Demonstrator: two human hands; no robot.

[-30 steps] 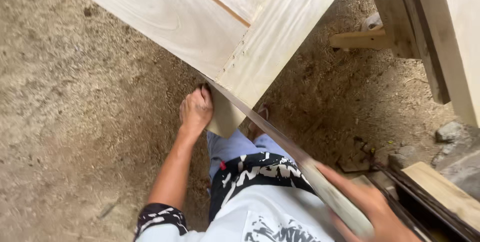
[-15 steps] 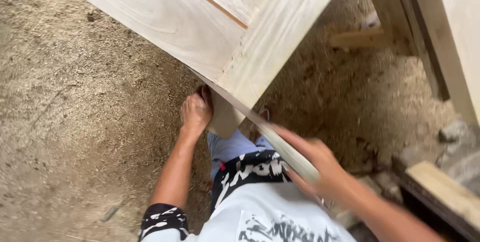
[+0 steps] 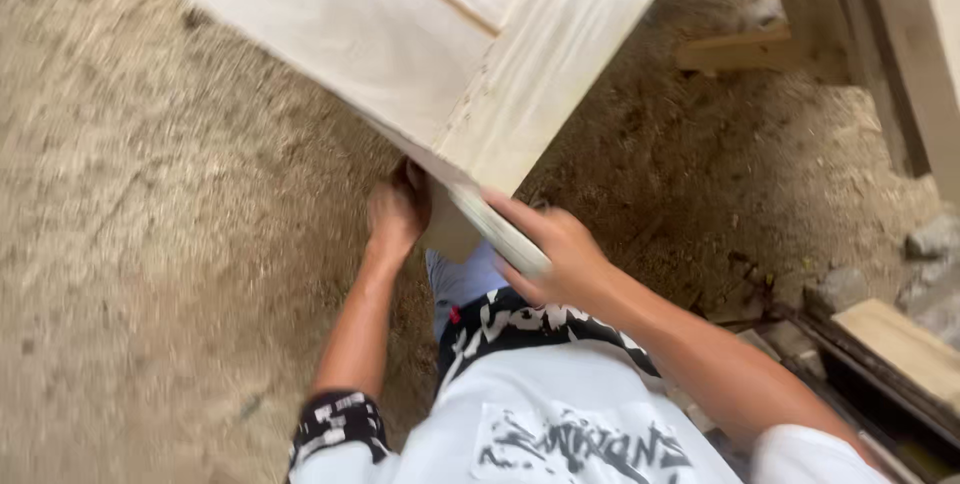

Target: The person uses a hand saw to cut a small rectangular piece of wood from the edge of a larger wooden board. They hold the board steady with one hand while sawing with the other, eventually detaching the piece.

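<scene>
A large pale wooden door panel (image 3: pixel 400 54) fills the upper part of the view, tilted so that one corner points down toward the person. It has a flat frame rail and a recessed inner panel, and its lower corner sits just in front of the person's knees, above a floor (image 3: pixel 130 274) strewn with sawdust.

The left hand (image 3: pixel 395 214) is tucked under the lower-left edge beside the corner, fingers curled up against the underside; its grip looks closed round the edge, though the fingertips are hidden behind the wood. The right hand (image 3: pixel 555 254) lies along the lower-right edge of the rail, palm to the edge and fingers wrapped over it, so that grip is shut on the panel too. The two hands are near each other, one on each side of the corner.

The panel looks stiff and fairly heavy, with most of its bulk well away from the hands, so it would likely want to swing or tip. The bare sanded wood seems dry rather than slippery, but the corner and edges could bruise if knocked. Holding the solid frame rail rather than the thinner recessed part seems the sound choice.

To the right lie timber offcuts (image 3: pixel 740 49), a wooden post (image 3: pixel 850 34) and some stones (image 3: pixel 935 239)
</scene>
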